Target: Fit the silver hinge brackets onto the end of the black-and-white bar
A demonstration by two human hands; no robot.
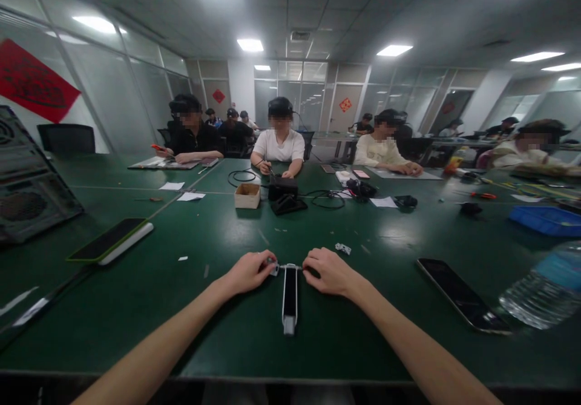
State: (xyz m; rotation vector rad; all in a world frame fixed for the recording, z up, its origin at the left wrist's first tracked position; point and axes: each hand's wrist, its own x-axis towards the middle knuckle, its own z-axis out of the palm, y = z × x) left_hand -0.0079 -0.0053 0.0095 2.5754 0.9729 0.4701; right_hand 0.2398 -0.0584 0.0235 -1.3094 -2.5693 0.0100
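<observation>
On the green table (218, 332), straight ahead of you in the head view, the slim device (290, 293) lies lengthwise between your two hands, its pale frame edging a long black face, with a light grey block at the end nearer you. Your left hand (249, 270) is closed at the fingertips on a small metallic piece (274, 268), just beside the device's far end. Your right hand (327, 270) is curled on the other side, its fingertips close to the thin part that sticks out from that far end; you cannot tell from here whether they grip it or only touch it. Just beyond your right hand lies a small white bracket (343, 249). Farther to your right, a dark phone (463, 295) rests face up at a slant, near a clear water bottle (542, 290), with a blue tray (547, 220) behind them. Over on your left, a green-edged dark slab (109, 240) lies alongside a white bar (127, 244), and a computer case (31, 181) stands beyond them at the edge of your view. Across from you, a person in a white shirt (279, 144) sits behind a black box (282, 188), and an open cardboard box (247, 197) is set just to the left of it.
</observation>
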